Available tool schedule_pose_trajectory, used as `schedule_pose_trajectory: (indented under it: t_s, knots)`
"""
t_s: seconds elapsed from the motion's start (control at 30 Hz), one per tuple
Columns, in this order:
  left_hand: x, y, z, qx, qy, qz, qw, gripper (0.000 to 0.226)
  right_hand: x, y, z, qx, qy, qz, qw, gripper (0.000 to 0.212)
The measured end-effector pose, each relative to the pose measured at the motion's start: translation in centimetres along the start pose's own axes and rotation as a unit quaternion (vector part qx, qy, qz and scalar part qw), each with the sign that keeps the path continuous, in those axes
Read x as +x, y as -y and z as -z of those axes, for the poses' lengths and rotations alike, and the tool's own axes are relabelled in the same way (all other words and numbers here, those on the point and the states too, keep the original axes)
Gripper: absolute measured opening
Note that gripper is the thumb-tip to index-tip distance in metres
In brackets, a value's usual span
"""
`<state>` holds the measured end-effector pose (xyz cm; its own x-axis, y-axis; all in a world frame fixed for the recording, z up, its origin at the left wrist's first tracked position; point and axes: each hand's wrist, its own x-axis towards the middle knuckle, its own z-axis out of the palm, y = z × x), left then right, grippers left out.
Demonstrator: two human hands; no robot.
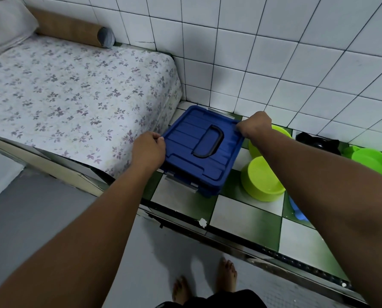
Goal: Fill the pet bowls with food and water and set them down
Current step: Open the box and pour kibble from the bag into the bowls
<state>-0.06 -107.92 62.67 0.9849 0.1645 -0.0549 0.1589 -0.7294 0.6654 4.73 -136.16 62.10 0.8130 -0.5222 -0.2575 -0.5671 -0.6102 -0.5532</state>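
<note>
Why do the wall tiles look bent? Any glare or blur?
Head view: the wide lens bows the wall tiles and stretches the forearms. Head view: dim, even light, no glare, faint shadows on the floor. Head view: the blue box lid, gripped by the left hand and right hand, looks sharp.

Your left hand (148, 150) grips left edge of blue lid (185, 138), fingers curled over rim. Your right hand (255, 127) grips far right corner of same lid. Blue lid sits on blue box (207, 192), which stands on green-and-white tiled ledge (241, 215), just beside floral mattress (63, 92). Dark handle (209, 141) lies flat in lid recess. Grey latch (181, 183) projects from near edge. Lime bowl (262, 178) just right of box. Second lime bowl (282, 131) behind it, partly hidden by your right forearm. Black bowl (316, 142) near wall.
</note>
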Motion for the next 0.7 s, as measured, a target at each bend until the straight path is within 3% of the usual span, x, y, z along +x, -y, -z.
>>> schedule_pose_trajectory:
  t_s: [0.37, 0.7]
  knots:
    - [0.2, -0.3, 0.9, -0.011, 0.002, -0.014, 1.0, 0.034, -0.4, 0.9, 0.5, 0.046, -0.011, 0.019, 0.999, 0.026]
    - [2.7, 0.2, 7.1, -0.074, -0.111, -0.017, 0.991, 0.029, -0.4, 8.4, 2.0, 0.109, -0.017, 0.096, 0.989, 0.038]
